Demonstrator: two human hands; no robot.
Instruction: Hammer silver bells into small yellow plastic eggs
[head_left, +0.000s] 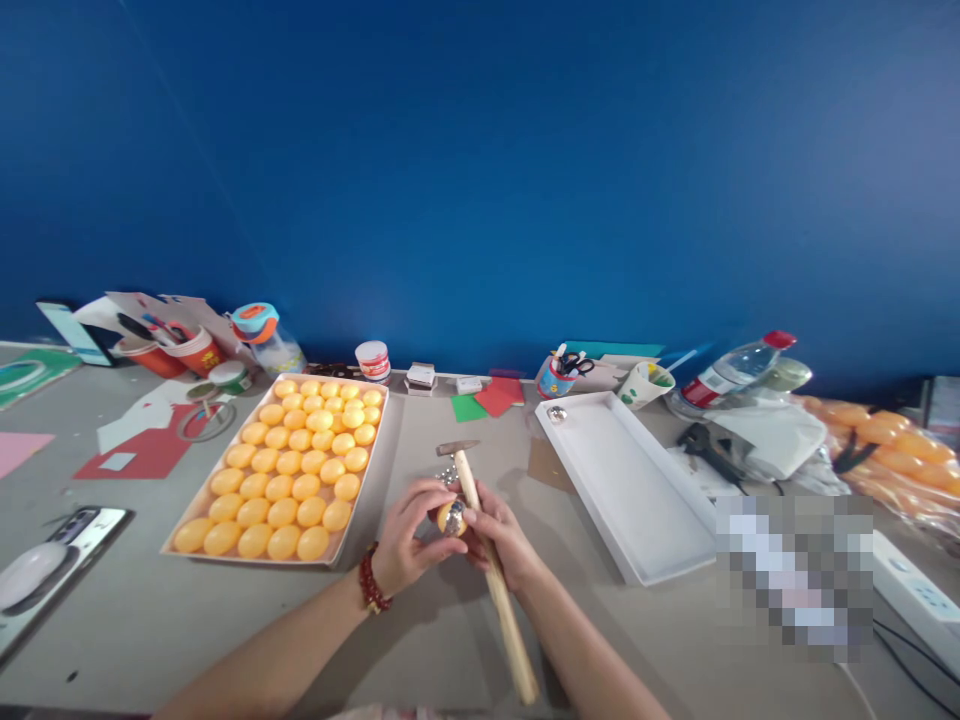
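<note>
My left hand [411,532] and my right hand [501,538] meet at the table's middle, fingers pinched round one orange ball [451,517] with something silvery stuck on it. A wooden-handled hammer [491,570] lies across my right hand, its metal head [457,447] pointing away from me and its handle running back toward me. A red bead bracelet [369,580] circles my left wrist. Small shiny pins [447,473] lie just beyond the hands. To the left stands a tray [375,462] filled with several orange balls [292,470].
A white empty tray [637,490] lies right of my hands with one silvery bit [556,413] at its far corner. Cups, scissors, a water bottle [731,370], paper scraps and a bag of orange balls [892,440] crowd the back and right. A phone [52,565] lies at left.
</note>
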